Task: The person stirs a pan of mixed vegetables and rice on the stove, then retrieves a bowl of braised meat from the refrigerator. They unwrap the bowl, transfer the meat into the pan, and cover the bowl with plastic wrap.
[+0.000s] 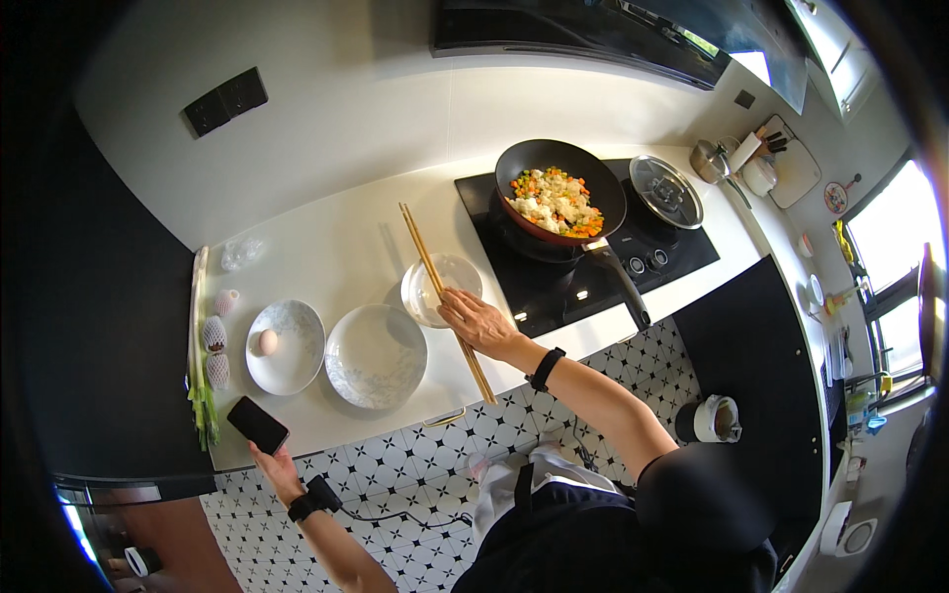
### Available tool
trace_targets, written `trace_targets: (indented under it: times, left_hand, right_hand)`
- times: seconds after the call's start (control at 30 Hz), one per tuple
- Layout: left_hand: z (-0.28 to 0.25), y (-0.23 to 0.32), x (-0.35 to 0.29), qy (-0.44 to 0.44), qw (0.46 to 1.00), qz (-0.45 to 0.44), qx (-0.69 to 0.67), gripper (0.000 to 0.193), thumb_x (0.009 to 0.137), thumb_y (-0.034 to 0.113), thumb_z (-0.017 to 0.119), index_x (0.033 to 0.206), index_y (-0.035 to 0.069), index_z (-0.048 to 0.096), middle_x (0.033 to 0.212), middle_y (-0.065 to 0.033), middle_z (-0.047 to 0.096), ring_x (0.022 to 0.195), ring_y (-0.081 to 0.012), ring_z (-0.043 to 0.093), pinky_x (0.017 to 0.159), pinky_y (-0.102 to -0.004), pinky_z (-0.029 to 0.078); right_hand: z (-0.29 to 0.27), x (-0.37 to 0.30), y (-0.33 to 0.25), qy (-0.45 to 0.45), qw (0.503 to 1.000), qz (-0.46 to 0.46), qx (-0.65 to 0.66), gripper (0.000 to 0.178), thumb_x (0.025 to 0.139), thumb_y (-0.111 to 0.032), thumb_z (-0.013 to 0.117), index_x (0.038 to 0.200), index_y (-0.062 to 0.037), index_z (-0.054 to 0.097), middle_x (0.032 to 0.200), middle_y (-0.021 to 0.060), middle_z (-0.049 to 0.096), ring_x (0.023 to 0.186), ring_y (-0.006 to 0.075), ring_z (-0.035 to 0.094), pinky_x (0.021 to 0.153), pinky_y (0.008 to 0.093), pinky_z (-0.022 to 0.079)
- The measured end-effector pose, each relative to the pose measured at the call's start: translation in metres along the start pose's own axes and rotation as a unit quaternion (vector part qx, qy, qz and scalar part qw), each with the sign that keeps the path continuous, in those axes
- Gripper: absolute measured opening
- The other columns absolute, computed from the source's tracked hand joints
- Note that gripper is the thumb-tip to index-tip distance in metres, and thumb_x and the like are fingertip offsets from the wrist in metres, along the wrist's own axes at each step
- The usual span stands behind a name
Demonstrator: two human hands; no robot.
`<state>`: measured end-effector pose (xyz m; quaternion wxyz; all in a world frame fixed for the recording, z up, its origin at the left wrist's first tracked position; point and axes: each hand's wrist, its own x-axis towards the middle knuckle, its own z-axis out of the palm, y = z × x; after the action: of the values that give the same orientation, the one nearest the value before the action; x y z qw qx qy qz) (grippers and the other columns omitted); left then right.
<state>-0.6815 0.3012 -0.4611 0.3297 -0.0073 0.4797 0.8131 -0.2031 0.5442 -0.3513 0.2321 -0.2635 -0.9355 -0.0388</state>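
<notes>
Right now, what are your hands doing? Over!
Left hand holds a black phone. Right hand grips chopsticks across a glass bowl. Pan of vegetables sits beyond it.

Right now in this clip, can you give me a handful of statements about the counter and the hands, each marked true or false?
1. The right hand holds a pair of long chopsticks over a small glass bowl. True.
2. The left hand holds a fork. False: it holds a dark phone at the counter's near edge.
3. The pan on the cooktop is empty. False: it holds mixed vegetables with white pieces.
4. An egg lies on the leftmost plate. True.
5. The glass lid covers the pan. False: it lies beside the pan, on the cooktop's right side.
</notes>
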Motion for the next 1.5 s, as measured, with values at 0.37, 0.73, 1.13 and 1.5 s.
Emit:
trace_targets:
  times: [0.37, 0.73, 1.13, 1.5]
  left_hand:
    - [-0.027, 0.013, 0.018, 0.029, 0.911, 0.026, 0.411, 0.068, 0.095, 0.037, 0.054, 0.146, -0.003, 0.034, 0.155, -0.0165, 0.031, 0.14, -0.027, 0.033, 0.114, -0.0386, 0.028]
    - [0.038, 0.006, -0.048, 0.063, 0.868, 0.111, 0.481, 0.083, 0.084, 0.041, 0.065, 0.148, -0.001, 0.033, 0.146, -0.0231, 0.039, 0.133, -0.034, 0.039, 0.111, -0.0431, 0.03]
    - [0.008, -0.034, -0.041, 0.1, 0.826, 0.193, 0.521, 0.095, 0.083, 0.047, 0.067, 0.155, 0.009, 0.019, 0.16, -0.0155, 0.022, 0.145, -0.0323, 0.024, 0.117, -0.0439, 0.019]
    - [-0.056, -0.178, -0.275, 0.097, 0.821, 0.347, 0.443, 0.039, 0.099, 0.025, 0.054, 0.131, 0.004, 0.051, 0.138, -0.01, 0.053, 0.123, -0.0213, 0.049, 0.103, -0.0393, 0.034]
  right_hand:
    - [-0.008, -0.016, -0.001, -0.031, 0.998, 0.053, 0.0, 0.05, 0.086, -0.01, 0.062, 0.133, -0.0035, 0.047, 0.141, 0.0159, 0.044, 0.136, 0.0317, 0.039, 0.114, 0.0474, 0.032]
    - [-0.017, -0.02, 0.001, -0.078, 0.994, 0.075, -0.016, 0.071, 0.087, -0.006, 0.058, 0.151, -0.0092, 0.027, 0.155, 0.0161, 0.03, 0.143, 0.0331, 0.031, 0.119, 0.0465, 0.024]
    - [-0.074, -0.211, 0.01, -0.018, 0.951, 0.287, 0.11, 0.061, 0.077, 0.01, 0.051, 0.136, -0.0014, 0.045, 0.141, 0.0186, 0.046, 0.12, 0.0351, 0.053, 0.102, 0.042, 0.045]
    - [-0.05, -0.425, 0.19, 0.12, 0.81, 0.57, 0.062, 0.046, 0.091, -0.016, 0.063, 0.132, 0.001, 0.051, 0.127, 0.0162, 0.057, 0.11, 0.0216, 0.057, 0.093, 0.0325, 0.046]
